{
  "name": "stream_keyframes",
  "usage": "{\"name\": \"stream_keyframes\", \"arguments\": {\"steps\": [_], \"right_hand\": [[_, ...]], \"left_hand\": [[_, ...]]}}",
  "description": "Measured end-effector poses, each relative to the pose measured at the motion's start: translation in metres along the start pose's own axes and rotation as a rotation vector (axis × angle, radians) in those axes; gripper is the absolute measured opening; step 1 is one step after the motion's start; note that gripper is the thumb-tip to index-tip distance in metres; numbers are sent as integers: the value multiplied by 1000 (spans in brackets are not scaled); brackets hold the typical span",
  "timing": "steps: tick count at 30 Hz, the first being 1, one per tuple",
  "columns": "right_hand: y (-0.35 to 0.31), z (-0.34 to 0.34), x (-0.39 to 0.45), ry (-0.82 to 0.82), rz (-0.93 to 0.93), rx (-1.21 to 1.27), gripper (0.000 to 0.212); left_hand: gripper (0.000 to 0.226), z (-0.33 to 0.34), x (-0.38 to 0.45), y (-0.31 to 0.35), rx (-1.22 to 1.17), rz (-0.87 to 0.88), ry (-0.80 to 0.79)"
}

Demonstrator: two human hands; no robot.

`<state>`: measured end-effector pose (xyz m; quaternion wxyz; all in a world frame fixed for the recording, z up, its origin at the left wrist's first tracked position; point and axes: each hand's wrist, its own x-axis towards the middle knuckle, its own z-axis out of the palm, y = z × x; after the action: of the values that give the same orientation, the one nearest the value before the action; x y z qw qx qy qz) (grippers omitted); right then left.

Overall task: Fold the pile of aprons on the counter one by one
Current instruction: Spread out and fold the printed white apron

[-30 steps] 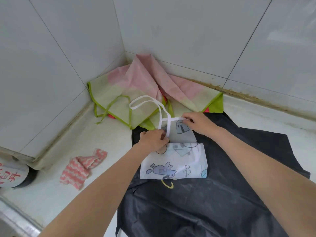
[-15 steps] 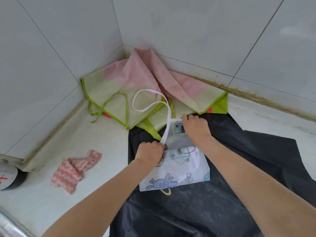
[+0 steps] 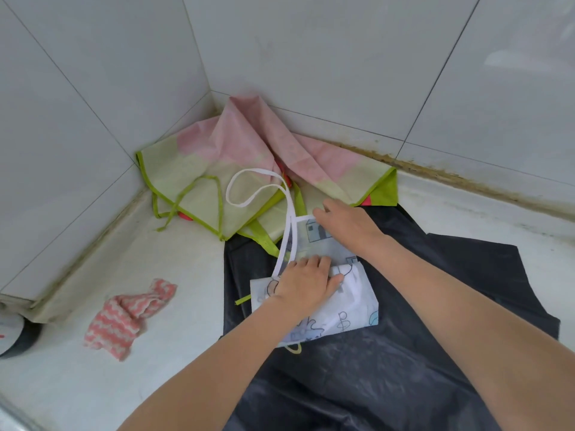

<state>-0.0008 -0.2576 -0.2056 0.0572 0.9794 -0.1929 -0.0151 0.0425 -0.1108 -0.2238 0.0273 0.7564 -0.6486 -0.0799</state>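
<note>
Left hand [image 3: 306, 279] presses flat on the half-folded white apron [image 3: 342, 309], right hand [image 3: 345, 227] flat at its top edge, likely tucking the strap [image 3: 255, 188] next.

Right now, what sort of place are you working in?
Probably a home kitchen or utility corner: a pale counter meets glossy white wall tiles with a stained seam, aprons are heaped in the corner, and a pink-and-white rag lies nearby.

three aprons [image 3: 340, 318], one rag [image 3: 127, 315], two hands [image 3: 306, 283]

Glossy wall tiles [image 3: 311, 57], matt black apron [image 3: 404, 368]
</note>
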Motion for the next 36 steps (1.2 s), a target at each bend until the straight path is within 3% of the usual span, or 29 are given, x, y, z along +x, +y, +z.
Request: {"name": "stream_keyframes", "arguments": {"steps": [1, 2, 4, 6, 7, 10, 11, 14, 16, 18, 21, 24, 25, 28, 31, 34, 36], "right_hand": [[-1, -4, 0, -10, -25, -14, 39], [-3, -2, 0, -1, -33, -11, 44], [-1, 9, 3, 66, -17, 33, 48], [0, 15, 1, 68, 50, 193, 35], [1, 20, 1, 74, 132, 273, 22], [12, 22, 1, -53, 274, 570, 16], [15, 17, 1, -100, 315, 734, 17], [25, -10, 0, -265, 400, 1090, 39], [27, -32, -4, -409, 412, 1194, 43], [26, -53, -9, -527, 354, 1120, 37], [22, -76, -20, -609, 237, 1003, 29], [9, -88, -40, -687, 115, 1027, 23], [0, -87, -49, -728, 66, 986, 21], [-32, -59, -77, -802, -71, 607, 17], [-61, -38, -104, -800, -35, 408, 22], [-77, -42, -117, -754, -31, 299, 20], [-84, -43, -122, -719, -36, 199, 49]], "left_hand": [[67, 2, 2, 0, 1, 66, 38], [60, -2, 1, 4, -47, 100, -60], [51, 5, 3, 6, -14, 197, -92], [52, 13, 8, 1, 43, 275, -154], [52, 15, 8, 0, 28, 256, -112], [44, 23, 3, -4, 59, 245, -90], [41, 32, 2, -7, 85, 270, 3], [32, 32, 0, -2, 166, 296, 148], [33, 25, -2, 8, 193, 321, 219], [42, 18, -11, 16, 167, 315, 218], [39, 24, -36, 10, 121, 310, 184], [63, 21, -52, -11, 176, 272, -102], [69, 20, -53, -16, 206, 302, -130], [83, 5, -52, -23, 133, 314, -344], [79, 2, -65, -36, 142, 411, -295], [69, 9, -87, -65, 85, 391, -193], [68, 6, -99, -73, -25, 306, -154]]}}
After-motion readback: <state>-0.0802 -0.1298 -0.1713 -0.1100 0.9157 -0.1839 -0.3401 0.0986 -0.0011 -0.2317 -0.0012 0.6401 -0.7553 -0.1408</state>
